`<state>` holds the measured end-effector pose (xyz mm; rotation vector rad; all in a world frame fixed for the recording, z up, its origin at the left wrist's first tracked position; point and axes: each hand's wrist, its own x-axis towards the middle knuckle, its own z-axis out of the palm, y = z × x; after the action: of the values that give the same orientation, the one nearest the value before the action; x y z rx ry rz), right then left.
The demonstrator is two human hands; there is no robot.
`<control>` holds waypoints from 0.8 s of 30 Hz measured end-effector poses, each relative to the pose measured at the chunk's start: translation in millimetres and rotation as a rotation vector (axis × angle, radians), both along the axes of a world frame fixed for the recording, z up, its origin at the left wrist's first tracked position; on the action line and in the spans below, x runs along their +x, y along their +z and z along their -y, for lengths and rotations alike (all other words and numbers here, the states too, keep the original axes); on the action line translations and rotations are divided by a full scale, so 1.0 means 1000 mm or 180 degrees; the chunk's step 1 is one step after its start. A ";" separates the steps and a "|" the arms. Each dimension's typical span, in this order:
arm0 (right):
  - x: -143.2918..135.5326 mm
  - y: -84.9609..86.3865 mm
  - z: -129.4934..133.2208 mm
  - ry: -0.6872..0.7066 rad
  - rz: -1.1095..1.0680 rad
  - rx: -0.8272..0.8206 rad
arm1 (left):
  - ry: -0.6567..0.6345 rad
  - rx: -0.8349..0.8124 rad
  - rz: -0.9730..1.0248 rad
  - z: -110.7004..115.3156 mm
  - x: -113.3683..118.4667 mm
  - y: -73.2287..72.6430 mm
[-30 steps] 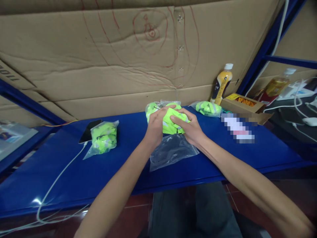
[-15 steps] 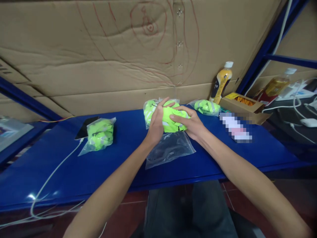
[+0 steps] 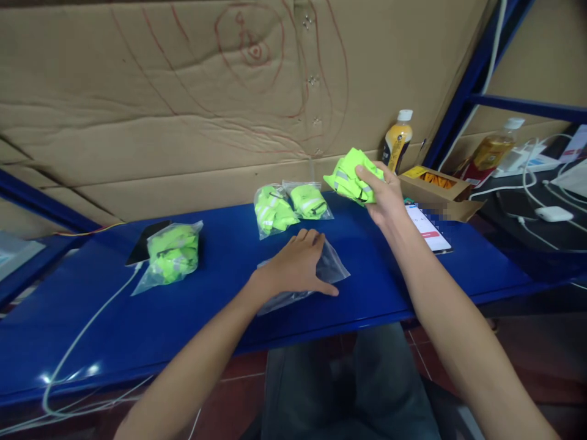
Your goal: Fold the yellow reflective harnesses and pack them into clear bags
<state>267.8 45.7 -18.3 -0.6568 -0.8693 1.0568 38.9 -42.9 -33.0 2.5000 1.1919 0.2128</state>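
Note:
My right hand (image 3: pixel 383 189) is raised at the right, its fingers wrapped round a folded neon-yellow vest (image 3: pixel 352 176) with grey reflective strips. Over a flat clear zip bag (image 3: pixel 332 267) lies my left hand (image 3: pixel 300 263), palm down, thumb spread from the fingers; it covers much of the bag. Behind it, against the cardboard, two bagged vests sit side by side, a left one (image 3: pixel 271 211) and a right one (image 3: pixel 309 200). Another bagged vest (image 3: pixel 174 252) rests at the left of the blue table (image 3: pixel 220 256).
A dark phone (image 3: pixel 143 243) with a white cable lies partly under the left bag. At the right are a lit phone (image 3: pixel 431 235), an open cardboard box (image 3: pixel 452 198) and a yellow bottle (image 3: pixel 398 142). Cardboard (image 3: pixel 183 140) walls the back.
My right hand has lifted the vest up and to the right. My left hand has let go of it and come down onto the clear bag. The view has shifted slightly.

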 end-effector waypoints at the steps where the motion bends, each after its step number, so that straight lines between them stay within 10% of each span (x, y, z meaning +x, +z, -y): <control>1: 0.001 0.000 0.000 -0.0012 0.0033 0.0007 | 0.0062 0.0065 -0.0117 0.003 0.002 0.000; 13: 0.004 0.013 0.026 0.1087 0.0982 0.0020 | 0.0249 0.1701 0.1288 -0.030 -0.018 0.005; 24: -0.018 0.012 0.037 0.0530 0.2521 0.0953 | 0.0532 0.1242 0.1140 -0.031 -0.012 -0.013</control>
<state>249.7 8.9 -6.1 -0.7631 -1.7560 0.7753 27.1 -11.8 -45.9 2.5184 1.2995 0.9773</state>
